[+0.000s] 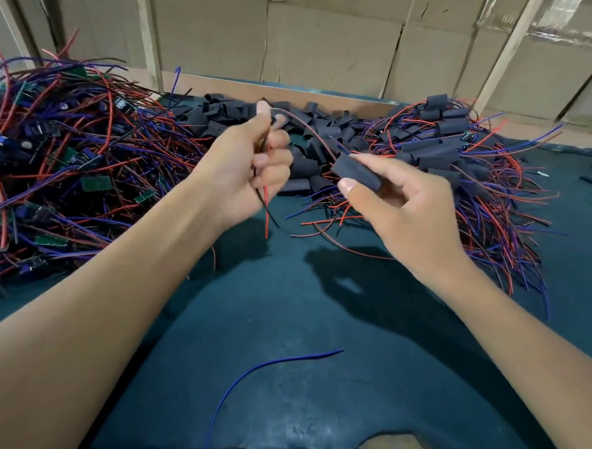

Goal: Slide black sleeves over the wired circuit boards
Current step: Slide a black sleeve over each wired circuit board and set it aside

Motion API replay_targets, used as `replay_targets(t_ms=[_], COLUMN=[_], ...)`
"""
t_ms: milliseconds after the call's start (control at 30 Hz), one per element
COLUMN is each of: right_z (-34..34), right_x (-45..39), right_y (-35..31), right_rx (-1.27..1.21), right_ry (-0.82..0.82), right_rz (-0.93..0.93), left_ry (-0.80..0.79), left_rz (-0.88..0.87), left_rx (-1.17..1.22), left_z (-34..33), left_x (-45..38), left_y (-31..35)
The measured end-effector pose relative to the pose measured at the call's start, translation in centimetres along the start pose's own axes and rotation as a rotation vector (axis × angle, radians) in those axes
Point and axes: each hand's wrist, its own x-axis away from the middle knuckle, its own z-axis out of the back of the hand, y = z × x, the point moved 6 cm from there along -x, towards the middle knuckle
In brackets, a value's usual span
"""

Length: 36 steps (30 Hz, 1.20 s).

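1. Where the dark green tabletop point(293, 327) meets its far left edge, a heap of unsleeved circuit boards point(61, 161) lies in a tangle of red, blue and black leads; small green boards show among them, pointing every way. No print on them can be read.
2. Left hand point(250, 165): fingers curled, gripping a bundle of wires point(267, 205) whose red and black ends hang down below the fist, clear of the tabletop. The thumb points up.
3. A thin brown wire point(312, 130) arcs from the left hand over to the right.
4. Behind the hands, a pile of loose black sleeves point(303, 134) rests against the far edge board.
5. Right hand point(399, 198): thumb and fingers pinch one black sleeve point(356, 173), held in the air; its long axis runs from upper left to lower right, the upper-left mouth taking the wire.
6. Far right, sleeved boards point(444, 137) lie heaped, leads trailing toward the viewer.
7. Near centre, one stray blue wire point(261, 367) lies on open tabletop.
8. Cardboard boxes point(347, 43) wall the back; no writing is legible.
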Motion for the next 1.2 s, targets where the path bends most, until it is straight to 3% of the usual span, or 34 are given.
replay_targets(t_ms=[133,333,433,667,967,1200], right_z=[-0.9,-2.4,-3.0,-3.5,-2.7,-2.6], right_x=[0.6,0.8,1.0,0.6,0.3,0.2], right_y=[-0.8,0.0,0.8,1.9,2.0,1.3], right_rx=[0.009,0.136,0.094,-0.501,-0.336,-0.433], right_ry=[-0.077,-0.299,-0.376,-0.414,-0.338,-0.336], right_rz=[0.121,0.116,0.009,-0.334,-0.204,-0.181], left_ry=[0.018,0.025,0.017,0.081,0.134,0.141], left_rz=[-0.039,-0.030,-0.024,-0.159,-0.183,-0.179], left_rx=[0.287,0.312,0.323,0.471,0.480,0.478], left_z=[0.2,0.4,0.0,0.1,0.3,-0.2], left_x=[0.0,0.3,0.3,0.5,0.9,1.0], left_y=[0.3,0.0,-0.5,-0.3,-0.3,-0.8])
